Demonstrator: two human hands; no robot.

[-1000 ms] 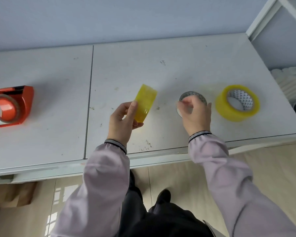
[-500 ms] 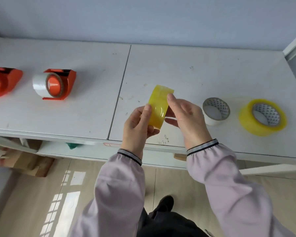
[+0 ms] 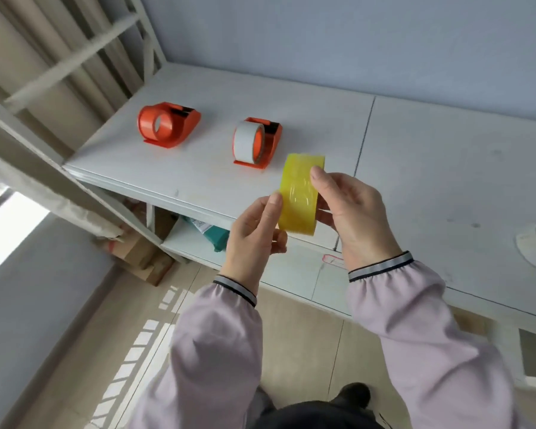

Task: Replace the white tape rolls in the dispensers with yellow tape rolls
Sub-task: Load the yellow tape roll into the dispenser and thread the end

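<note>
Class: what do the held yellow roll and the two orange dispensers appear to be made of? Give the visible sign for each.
Yellow roll: translucent glossy plastic film, by its sheen and see-through tint. Dispensers: smooth moulded plastic, probably, by the uniform orange colour and rounded edges.

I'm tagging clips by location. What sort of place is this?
Probably a storeroom or packing area, though not certain: a plain white worktable with orange tape dispensers, cardboard boxes on the floor beneath it, and bare metal shelving beside it.
</note>
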